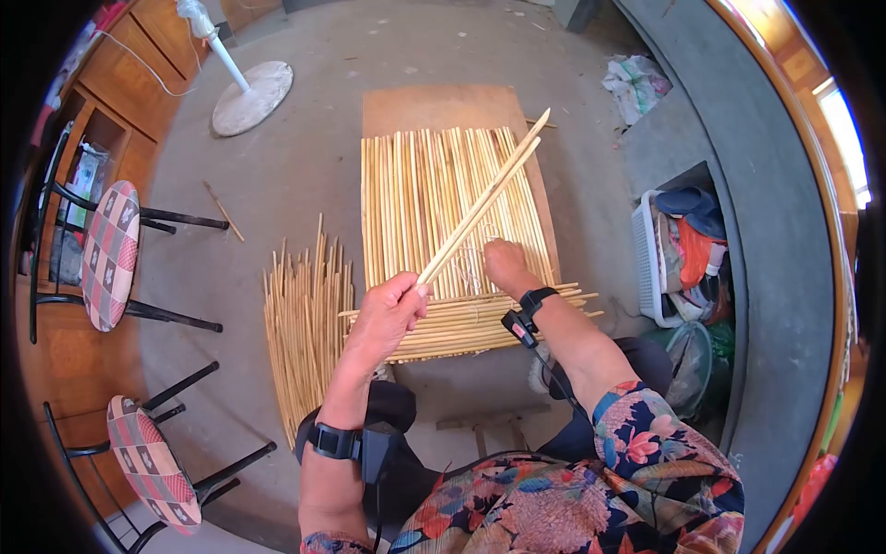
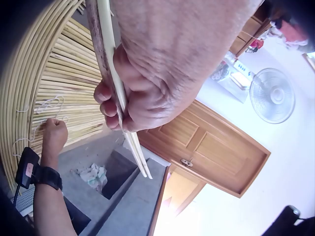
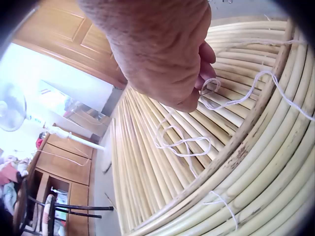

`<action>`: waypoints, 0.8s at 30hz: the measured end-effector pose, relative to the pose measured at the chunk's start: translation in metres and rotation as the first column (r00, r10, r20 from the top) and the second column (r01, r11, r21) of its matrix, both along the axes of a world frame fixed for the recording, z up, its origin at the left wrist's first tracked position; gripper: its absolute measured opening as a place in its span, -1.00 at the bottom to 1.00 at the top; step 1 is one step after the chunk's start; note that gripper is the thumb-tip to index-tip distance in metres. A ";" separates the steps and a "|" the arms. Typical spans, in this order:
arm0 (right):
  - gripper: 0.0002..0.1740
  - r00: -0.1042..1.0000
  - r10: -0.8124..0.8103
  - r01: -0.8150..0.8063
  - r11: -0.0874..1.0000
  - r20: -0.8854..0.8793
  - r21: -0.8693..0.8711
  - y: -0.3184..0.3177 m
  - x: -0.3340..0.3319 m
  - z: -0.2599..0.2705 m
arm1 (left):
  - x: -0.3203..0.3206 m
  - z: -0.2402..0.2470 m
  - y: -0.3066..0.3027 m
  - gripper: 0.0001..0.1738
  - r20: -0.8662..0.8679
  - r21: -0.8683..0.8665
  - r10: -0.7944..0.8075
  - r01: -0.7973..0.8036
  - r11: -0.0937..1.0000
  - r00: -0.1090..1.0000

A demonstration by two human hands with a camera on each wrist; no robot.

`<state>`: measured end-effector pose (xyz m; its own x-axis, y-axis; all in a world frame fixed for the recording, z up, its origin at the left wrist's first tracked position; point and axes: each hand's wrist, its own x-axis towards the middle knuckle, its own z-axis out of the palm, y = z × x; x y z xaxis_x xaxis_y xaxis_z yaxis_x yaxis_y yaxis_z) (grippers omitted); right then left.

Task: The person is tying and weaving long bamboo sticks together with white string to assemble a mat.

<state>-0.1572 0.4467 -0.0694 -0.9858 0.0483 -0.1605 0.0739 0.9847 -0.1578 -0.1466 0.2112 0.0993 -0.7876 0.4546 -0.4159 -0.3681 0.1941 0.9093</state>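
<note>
My left hand [image 1: 380, 319] grips a pair of pale, peeled-looking stalks [image 1: 484, 205] with slanted cut ends, held up slantwise over the work. Below lies a row of similar stalks [image 1: 397, 198], side by side on a brown board [image 1: 434, 108]. Across their near ends runs a band of stalks [image 1: 443, 343] bound together with string. My right hand [image 1: 508, 265] is low over the row near this band, its fingers curled. In the right wrist view, thin white string [image 3: 253, 88] loops at its fingertips, pinched there; more loose string [image 3: 184, 142] lies on the stalks.
Left of the board lies a pile of thin loose stalks [image 1: 305, 323]. Two chairs with checked seats [image 1: 111, 254] stand further left, near a white pole on a round base [image 1: 254, 100]. At right are a white basket of cloths [image 1: 651, 268] and a grey ledge [image 1: 738, 120].
</note>
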 end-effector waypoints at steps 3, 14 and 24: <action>-0.85 0.999 0.042 -0.043 0.996 -0.012 -0.082 0.005 0.013 0.027 | 0.000 0.009 -0.001 -0.83 0.013 0.002 0.044 -0.044 0.999 0.999; -0.90 0.938 -0.215 -0.135 0.493 -0.271 -0.860 -0.022 0.113 0.252 | 0.037 0.071 0.030 -0.82 0.082 0.335 0.010 -0.037 0.941 0.997; -0.82 0.899 -0.128 -0.307 0.500 -0.420 -0.810 -0.046 0.171 0.287 | 0.108 0.121 0.025 -0.80 0.076 0.445 -0.018 -0.018 0.895 0.997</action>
<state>0.0139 0.4002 0.2177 -0.9510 0.0127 0.3089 -0.2854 0.3480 -0.8930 -0.0389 0.2358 0.2202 -0.7614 0.6066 -0.2288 -0.4401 -0.2245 0.8694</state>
